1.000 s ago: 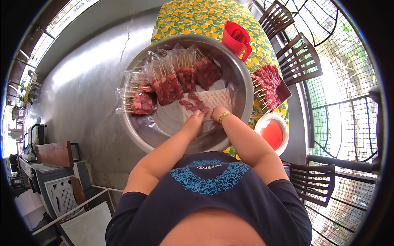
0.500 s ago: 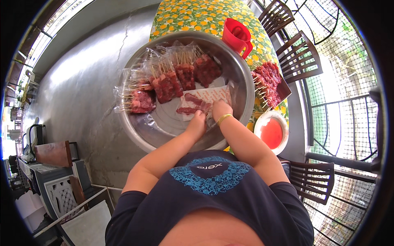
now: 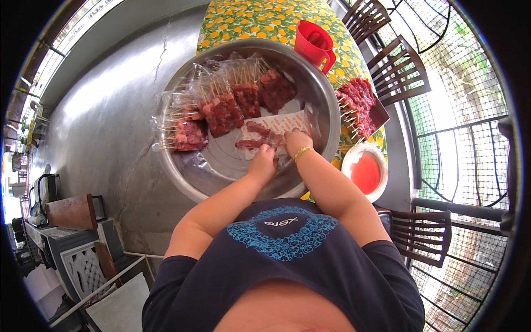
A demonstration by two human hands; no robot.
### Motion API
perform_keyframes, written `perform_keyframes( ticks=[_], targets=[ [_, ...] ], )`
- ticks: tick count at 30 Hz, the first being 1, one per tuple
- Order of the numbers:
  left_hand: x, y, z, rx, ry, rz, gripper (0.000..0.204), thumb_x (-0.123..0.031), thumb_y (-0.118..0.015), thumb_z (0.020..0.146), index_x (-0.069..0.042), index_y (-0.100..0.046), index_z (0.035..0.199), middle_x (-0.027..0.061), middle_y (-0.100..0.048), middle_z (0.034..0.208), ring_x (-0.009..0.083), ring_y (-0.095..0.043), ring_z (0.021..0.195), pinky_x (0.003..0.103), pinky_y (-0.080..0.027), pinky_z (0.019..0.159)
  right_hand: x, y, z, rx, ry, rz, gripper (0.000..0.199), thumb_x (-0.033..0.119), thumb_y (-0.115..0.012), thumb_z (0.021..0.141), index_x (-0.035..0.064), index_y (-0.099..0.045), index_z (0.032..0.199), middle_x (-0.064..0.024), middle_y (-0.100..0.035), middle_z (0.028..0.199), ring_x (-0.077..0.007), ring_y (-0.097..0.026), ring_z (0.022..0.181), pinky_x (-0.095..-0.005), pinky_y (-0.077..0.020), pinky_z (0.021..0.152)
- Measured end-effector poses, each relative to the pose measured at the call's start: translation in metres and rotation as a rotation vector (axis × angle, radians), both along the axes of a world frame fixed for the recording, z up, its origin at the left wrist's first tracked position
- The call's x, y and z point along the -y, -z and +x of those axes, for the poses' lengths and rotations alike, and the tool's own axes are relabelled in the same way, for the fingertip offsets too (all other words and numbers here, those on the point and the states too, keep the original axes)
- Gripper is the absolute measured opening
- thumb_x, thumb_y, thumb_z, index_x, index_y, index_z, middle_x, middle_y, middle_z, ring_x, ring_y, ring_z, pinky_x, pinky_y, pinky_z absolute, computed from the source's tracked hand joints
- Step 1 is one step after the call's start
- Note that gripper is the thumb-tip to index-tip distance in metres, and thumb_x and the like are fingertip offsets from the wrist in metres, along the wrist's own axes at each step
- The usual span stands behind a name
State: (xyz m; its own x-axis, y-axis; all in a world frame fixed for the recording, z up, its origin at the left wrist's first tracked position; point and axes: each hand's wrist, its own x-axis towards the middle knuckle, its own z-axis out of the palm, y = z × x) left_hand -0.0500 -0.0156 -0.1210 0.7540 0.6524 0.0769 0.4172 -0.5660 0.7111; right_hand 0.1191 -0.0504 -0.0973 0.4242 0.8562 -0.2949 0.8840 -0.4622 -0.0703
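Inside a wide metal basin [image 3: 177,176], a clear plastic bag [image 3: 313,123] with a white, orange-printed panel lies near the right side. Two strips of red skewered meat [image 3: 259,131] show on it. My right hand [image 3: 298,145] is closed on the bag's near edge, knuckles up. Just left of it, my left hand [image 3: 263,162] pinches at the same edge below the meat. Whether its fingertips also grip a stick is hidden. Several packed bags of meat skewers [image 3: 222,115] line the basin's far and left sides, sticks pointing outward.
A lemon-patterned tablecloth [image 3: 249,22] lies under the basin. Right of it stand a red pitcher [image 3: 313,43], a heap of raw meat skewers [image 3: 357,105] on a tray, and a white bowl of red liquid [image 3: 365,172]. Wooden chairs [image 3: 399,72] line the right side.
Both hands stay at the bag's near edge with only slight finger movement. The whole view has shifted a little; the packed skewers keep their places.
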Motion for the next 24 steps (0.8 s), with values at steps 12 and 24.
perform_keyframes(
  ticks=[12, 24],
  targets=[
    [-0.01, 0.023, 0.001, 0.026, 0.049, 0.043, 0.033, 0.003, -0.067, 0.078, 0.002, -0.063, 0.11, 0.0222, -0.059, 0.11, 0.042, -0.061, 0.102, 0.045, -0.052, 0.087, -0.001, 0.004, -0.005, -0.096, 0.06, -0.119, 0.027, 0.021, -0.064, 0.092, 0.0033, -0.07, 0.112, -0.0164, -0.072, 0.116, -0.032, -0.071, 0.108, -0.0422, -0.0563, 0.091],
    [-0.028, 0.012, 0.0, 0.196, -0.08, 0.107, 0.033, 0.007, -0.053, 0.083, 0.003, -0.067, 0.113, 0.022, -0.061, 0.111, 0.0414, -0.063, 0.099, 0.045, -0.053, 0.086, -0.024, 0.043, 0.03, -0.658, 0.167, -0.314, 0.04, 0.044, -0.064, 0.094, 0.0072, -0.077, 0.105, -0.0104, -0.077, 0.103, -0.0266, -0.073, 0.089, -0.0447, -0.055, 0.079]
  ],
)
